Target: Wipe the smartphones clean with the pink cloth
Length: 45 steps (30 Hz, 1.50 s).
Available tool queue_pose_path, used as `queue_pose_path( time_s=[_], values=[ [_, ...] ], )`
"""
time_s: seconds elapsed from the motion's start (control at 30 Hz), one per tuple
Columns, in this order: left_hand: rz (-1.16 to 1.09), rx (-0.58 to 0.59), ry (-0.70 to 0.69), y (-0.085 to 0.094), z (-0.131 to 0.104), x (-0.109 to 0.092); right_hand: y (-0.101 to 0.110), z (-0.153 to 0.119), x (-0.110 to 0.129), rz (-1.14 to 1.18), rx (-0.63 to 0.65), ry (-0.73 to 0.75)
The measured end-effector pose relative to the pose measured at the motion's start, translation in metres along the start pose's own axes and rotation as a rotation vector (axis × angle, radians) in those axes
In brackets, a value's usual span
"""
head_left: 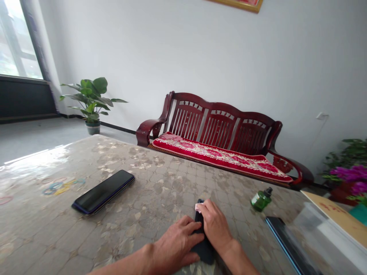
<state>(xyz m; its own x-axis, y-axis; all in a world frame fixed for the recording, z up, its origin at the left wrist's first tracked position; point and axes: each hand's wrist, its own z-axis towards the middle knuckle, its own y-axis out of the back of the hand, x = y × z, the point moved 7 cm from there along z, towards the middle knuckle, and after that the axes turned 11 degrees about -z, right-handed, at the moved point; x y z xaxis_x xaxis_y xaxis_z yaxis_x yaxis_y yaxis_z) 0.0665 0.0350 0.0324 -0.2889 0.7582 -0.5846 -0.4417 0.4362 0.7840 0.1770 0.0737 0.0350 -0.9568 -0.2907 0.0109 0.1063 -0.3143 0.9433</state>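
Lying under both hands on the patterned tabletop point(149, 221), a dark slab point(204, 253), perhaps a phone or its case, runs lengthwise from about 6 o'clock near the body to 12 o'clock away. The left hand point(181, 240) comes onto it from 8 o'clock, fingers loosely spread, tips resting across its middle, thumb apart toward the near end. The right hand point(215, 222), between 1 and 2 o'clock, is nearer its far end; the fingers are bunched and closed on a small pinkish-white wad point(197, 207), pressed against the slab. Its thumb is hidden.

Farther out, a black phone point(104, 191) lies at 10 o'clock, a blue-edged phone point(291, 244) between 3 and 4, and a green bottle point(260, 200) stands at 2. Beyond the table, at 12 o'clock, is a wooden bench point(219, 124).
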Motion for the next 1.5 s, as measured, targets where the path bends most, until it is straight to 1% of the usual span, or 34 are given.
queue_pose_path(
  time_s=[0.1, 0.17, 0.33, 0.43, 0.63, 0.7, 0.83, 0.93, 1.03, 1.17, 1.27, 1.37, 1.5],
  values=[
    [-0.01, 0.002, 0.0, 0.001, -0.001, -0.001, -0.001, 0.011, -0.001, -0.044, 0.009, -0.026],
    [-0.018, -0.003, -0.001, 0.001, -0.001, -0.001, 0.002, 0.01, 0.001, -0.04, 0.011, -0.027],
    [-0.031, -0.017, -0.015, -0.001, 0.001, -0.001, 0.009, -0.016, 0.011, 0.066, 0.019, 0.06],
    [-0.039, -0.02, -0.017, -0.002, 0.002, -0.001, 0.011, -0.024, 0.01, 0.092, 0.002, 0.08],
    [-0.075, -0.03, -0.009, 0.001, 0.0, 0.0, 0.011, -0.006, -0.007, 0.013, -0.063, -0.022],
    [-0.078, -0.033, -0.008, 0.002, -0.001, -0.001, 0.011, -0.005, -0.008, 0.034, -0.058, -0.015],
    [-0.07, -0.052, -0.015, 0.002, 0.0, -0.002, 0.015, -0.021, -0.001, 0.124, -0.024, 0.079],
    [-0.066, -0.067, -0.019, 0.0, 0.0, -0.002, 0.018, -0.033, 0.0, 0.126, -0.013, 0.108],
    [-0.054, -0.069, -0.012, -0.002, 0.0, -0.001, 0.017, -0.03, -0.007, 0.097, -0.024, 0.064],
    [-0.031, -0.055, 0.0, -0.002, 0.0, 0.0, 0.009, -0.008, -0.029, -0.001, -0.02, -0.084],
    [-0.02, -0.055, 0.016, -0.002, -0.001, 0.002, 0.005, 0.002, -0.036, -0.015, -0.006, -0.122],
    [-0.018, -0.064, 0.031, -0.003, 0.0, 0.003, 0.007, -0.004, -0.031, 0.019, -0.011, -0.096],
    [-0.021, -0.065, 0.047, -0.005, 0.0, 0.003, 0.015, -0.027, -0.011, 0.105, 0.002, 0.023]
  ],
)
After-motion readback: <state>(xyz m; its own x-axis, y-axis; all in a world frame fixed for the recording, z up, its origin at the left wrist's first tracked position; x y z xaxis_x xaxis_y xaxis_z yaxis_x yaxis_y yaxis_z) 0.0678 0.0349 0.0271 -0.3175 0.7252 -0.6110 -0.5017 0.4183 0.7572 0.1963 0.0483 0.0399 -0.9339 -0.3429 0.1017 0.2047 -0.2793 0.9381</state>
